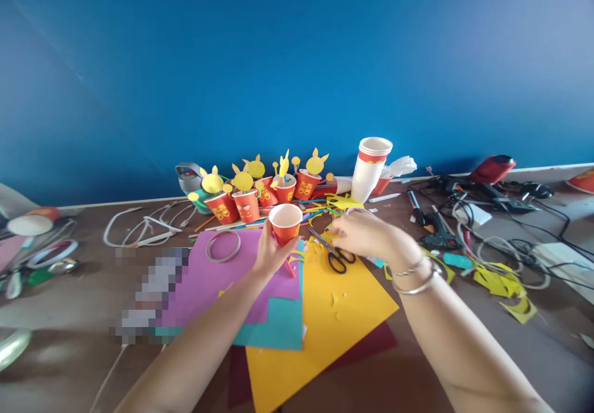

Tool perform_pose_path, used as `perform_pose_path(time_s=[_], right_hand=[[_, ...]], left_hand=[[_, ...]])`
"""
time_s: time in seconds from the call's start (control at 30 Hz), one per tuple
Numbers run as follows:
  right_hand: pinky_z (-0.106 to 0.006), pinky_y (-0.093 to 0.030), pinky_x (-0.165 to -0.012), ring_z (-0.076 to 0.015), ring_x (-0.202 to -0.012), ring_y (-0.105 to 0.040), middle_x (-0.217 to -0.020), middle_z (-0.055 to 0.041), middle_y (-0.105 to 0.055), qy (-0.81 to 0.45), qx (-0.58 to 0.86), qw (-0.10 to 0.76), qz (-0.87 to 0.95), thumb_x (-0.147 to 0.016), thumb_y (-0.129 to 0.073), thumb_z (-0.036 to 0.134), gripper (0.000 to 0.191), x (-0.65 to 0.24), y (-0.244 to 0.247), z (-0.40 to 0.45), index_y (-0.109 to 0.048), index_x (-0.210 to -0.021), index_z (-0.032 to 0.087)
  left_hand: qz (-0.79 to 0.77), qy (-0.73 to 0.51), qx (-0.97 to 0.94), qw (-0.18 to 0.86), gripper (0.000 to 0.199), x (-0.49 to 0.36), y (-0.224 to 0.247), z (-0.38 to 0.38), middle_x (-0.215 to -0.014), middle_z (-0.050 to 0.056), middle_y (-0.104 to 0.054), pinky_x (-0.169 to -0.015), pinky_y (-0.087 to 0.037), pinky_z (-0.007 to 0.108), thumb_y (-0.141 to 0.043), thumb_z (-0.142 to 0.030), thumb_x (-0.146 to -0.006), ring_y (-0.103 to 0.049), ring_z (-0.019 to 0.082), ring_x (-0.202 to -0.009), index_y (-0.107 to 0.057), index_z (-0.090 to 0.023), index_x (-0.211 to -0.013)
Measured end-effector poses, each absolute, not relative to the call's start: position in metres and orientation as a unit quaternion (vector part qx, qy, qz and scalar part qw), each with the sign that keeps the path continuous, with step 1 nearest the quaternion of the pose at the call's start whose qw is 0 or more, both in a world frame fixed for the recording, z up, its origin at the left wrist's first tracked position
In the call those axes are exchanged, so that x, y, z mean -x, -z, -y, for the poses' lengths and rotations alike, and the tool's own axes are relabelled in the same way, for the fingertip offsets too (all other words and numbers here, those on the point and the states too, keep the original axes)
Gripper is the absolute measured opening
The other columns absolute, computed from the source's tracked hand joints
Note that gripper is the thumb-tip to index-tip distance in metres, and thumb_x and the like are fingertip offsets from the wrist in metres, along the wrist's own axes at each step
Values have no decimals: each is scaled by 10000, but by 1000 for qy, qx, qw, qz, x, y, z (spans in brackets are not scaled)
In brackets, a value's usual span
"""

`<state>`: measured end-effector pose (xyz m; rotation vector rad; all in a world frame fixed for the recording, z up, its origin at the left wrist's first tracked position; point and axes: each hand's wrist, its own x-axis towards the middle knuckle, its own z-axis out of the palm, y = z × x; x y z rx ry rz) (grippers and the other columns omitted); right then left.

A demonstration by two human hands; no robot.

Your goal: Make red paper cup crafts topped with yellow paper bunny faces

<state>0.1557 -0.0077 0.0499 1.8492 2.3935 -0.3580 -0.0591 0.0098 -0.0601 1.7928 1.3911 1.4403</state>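
My left hand (271,249) is wrapped round a red paper cup (286,230), whose white inside faces up. A pink-red strip (289,269) shows just below that hand. To the right, my right hand (359,234) reaches over the scattered yellow paper scraps; its fingers are blurred and partly turned away, so what they hold, if anything, is unclear. Black-handled scissors (338,259) lie beside and below its fingertips. Behind the held cup stand several red paper cups (245,206) with yellow paper rabbit-like heads (244,179).
Purple (185,289), teal (283,323) and yellow paper sheets (325,320) overlap on the brown table (390,376). A roll of tape (223,246) rests on the purple one. A tall stack of paper cups (369,175) stands against the blue wall. Cables and a glue gun (439,230) lie right.
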Motion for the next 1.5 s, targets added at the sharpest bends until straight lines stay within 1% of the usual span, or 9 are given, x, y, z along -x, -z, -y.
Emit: perform_pose_path(time_s=[0.4, 0.6, 0.73, 0.83, 0.93, 1.0, 1.17, 1.37, 1.5], right_hand=[[-325, -535, -697, -290, -879, -704, -915, -209, -720, 88, -625, 87, -771, -805, -499, 51, 262, -122, -13, 31, -723, -934, 89], [-320, -506, -687, -287, -919, -687, -996, -227, -687, 66, -626, 40, -776, -799, -409, -11, 359, -124, -8, 38, -682, -1020, 65], [-315, -473, -686, -286, -889, -679, -943, -201, -698, 110, -629, -10, -769, -764, -482, 35, 277, -136, -11, 26, -679, -953, 77], [-312, -455, -710, -260, -838, -653, -807, -128, -688, 203, -603, -145, -758, -719, -569, 113, 150, -146, -11, 7, -659, -838, 115], [-283, -449, -642, -183, -701, -605, -737, -20, -627, 393, -546, -362, -645, -704, -649, 244, 206, -145, -1, -6, -606, -890, 167], [-272, -432, -576, -146, -610, -557, -716, 12, -582, 506, -483, -450, -555, -685, -702, 394, 296, -137, 9, -7, -562, -844, 187], [-255, -380, -550, -110, -544, -487, -612, 30, -546, 600, -380, -460, -533, -743, -692, 517, 353, -118, 37, 9, -550, -777, 196], [-259, -417, -584, -147, -667, -625, -856, -15, -622, 732, -239, -388, -506, -735, -742, 391, 308, -123, 44, 11, -564, -906, 206], [-241, -381, -535, -133, -611, -619, -811, -18, -612, 770, -199, -356, -490, -750, -719, 351, 271, -128, 42, 9, -562, -885, 178]], left_hand=[[-455, -577, -592, 332, 464, 59, 55, -14, -1133, 117, -636, -907, -512, 415, -689, -339, -737, -624, 243, -1033, -528, -201, -1151], [-396, -569, -455, 559, 391, 54, 39, -18, -1024, 95, -685, -829, -548, 408, -650, -348, -719, -667, 236, -919, -590, -164, -1059], [-380, -521, -348, 680, 342, 46, 30, -11, -895, 123, -718, -711, -571, 368, -657, -393, -737, -690, 226, -762, -648, -118, -941], [-366, -572, -298, 671, 395, 40, 31, -10, -843, 51, -719, -665, -559, 291, -766, -395, -673, -672, 162, -685, -635, -149, -952], [-350, -617, -304, 636, 458, 41, 36, -13, -814, 6, -712, -677, -539, 267, -823, -381, -604, -661, 137, -668, -623, -163, -954], [-359, -621, -321, 618, 460, 46, 40, -16, -802, 22, -717, -678, -518, 268, -819, -396, -600, -667, 153, -681, -634, -148, -940], [-411, -627, -370, 548, 491, 60, 53, -25, -953, 65, -727, -754, -497, 302, -788, -415, -622, -679, 216, -841, -648, -166, -1021], [-401, -652, -407, 498, 426, 60, 65, -32, -1006, 57, -706, -826, -495, 328, -692, -449, -708, -656, 227, -931, -639, -175, -1029], [-391, -643, -429, 499, 465, 59, 62, -29, -1020, 86, -704, -835, -508, 350, -714, -425, -710, -667, 224, -902, -612, -175, -1088]])
